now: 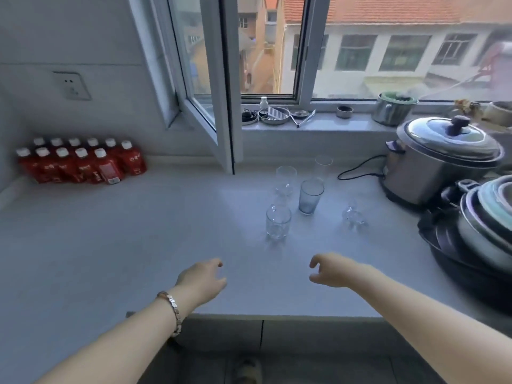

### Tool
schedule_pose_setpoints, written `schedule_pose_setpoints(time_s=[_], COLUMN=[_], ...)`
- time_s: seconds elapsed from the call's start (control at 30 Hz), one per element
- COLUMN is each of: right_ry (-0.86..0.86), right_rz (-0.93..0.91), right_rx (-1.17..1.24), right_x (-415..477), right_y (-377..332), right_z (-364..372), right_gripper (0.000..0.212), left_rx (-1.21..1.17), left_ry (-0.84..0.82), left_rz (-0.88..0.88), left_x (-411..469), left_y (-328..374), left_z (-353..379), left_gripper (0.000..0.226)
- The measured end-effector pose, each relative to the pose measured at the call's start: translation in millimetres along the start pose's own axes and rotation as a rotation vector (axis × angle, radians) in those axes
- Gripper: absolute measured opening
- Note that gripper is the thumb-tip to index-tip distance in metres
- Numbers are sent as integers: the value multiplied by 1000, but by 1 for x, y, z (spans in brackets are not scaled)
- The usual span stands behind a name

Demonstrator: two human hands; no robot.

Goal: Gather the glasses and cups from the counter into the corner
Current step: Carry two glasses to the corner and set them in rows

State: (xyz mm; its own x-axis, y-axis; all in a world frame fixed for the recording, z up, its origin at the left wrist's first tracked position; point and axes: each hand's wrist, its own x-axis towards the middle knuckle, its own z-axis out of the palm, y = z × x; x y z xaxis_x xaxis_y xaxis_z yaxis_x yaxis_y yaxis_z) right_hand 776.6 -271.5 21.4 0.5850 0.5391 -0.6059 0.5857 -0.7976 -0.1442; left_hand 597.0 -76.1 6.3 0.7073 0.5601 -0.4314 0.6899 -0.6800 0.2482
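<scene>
At the far left, a pack of red bottles (80,163) with white caps fills the corner where the counter (138,245) meets the wall. Any gathered glassware will, by judgement, have to stand near or beside this pack.

The left hand (203,281), bracelet on its wrist, hovers above the near counter. Fingers loosely curled, released, holding nothing.

The task items stand in a loose group right of centre, far of both hands, all upright with long axis vertical:
- 1 short clear glass (278,221), nearest to the hands.
- 1 clear stemless glass (286,180), far of it.
- 1 blue-tinted tumbler (310,196), just right of those 2.
- 1 tall clear glass (322,167), farthest, near the wall below the sill.
- 1 small clear glass item (354,216), apart at the right; exact shape cannot be told.

The right hand (331,270) hovers at the same depth as the left. Fingers curled, released, empty.

Governing relation: the short clear glass lies straight ahead, between the 2 hands and about equally near to each. The right hand is nearer the tumbler and the small item. The corner lies well apart to the left, so each glass must cross the counter leftward.

At the right edge stand an electric cooker (440,162) and stacked pans (476,234).
</scene>
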Motion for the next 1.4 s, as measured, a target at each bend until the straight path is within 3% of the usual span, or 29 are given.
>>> schedule_pose_setpoints(time_s=[0.23, 0.33, 0.47, 0.6, 0.77, 0.97, 1.23, 1.4], right_ry=[5, 1, 26, 114, 292, 185, 185, 160], right_rz=[122, 146, 137, 40, -175, -321, -424, -695], right_rx=[99, 122, 136, 119, 184, 91, -25, -170], right_x=[61, 87, 120, 152, 200, 243, 257, 213], right_y=[60, 76, 94, 100, 94, 91, 88, 44], right_z=[-46, -70, -92, -111, -126, -136, -135, -123], right_gripper=[46, 46, 47, 45, 61, 97, 84, 85], left_rx=[-59, 180, 530, 501, 228, 30, -111, -227], left_ry=[12, -28, -99, -204, -108, 108, 242, 302], left_rz=[190, 330, 520, 544, 290, -38, -316, -497], left_x=[120, 171, 222, 241, 221, 173, 114, 59], left_y=[96, 123, 141, 145, 141, 146, 148, 125], left_z=[-8, -13, -14, -14, -10, -2, -1, 16], left_gripper=[85, 99, 95, 87, 83, 85, 89, 86])
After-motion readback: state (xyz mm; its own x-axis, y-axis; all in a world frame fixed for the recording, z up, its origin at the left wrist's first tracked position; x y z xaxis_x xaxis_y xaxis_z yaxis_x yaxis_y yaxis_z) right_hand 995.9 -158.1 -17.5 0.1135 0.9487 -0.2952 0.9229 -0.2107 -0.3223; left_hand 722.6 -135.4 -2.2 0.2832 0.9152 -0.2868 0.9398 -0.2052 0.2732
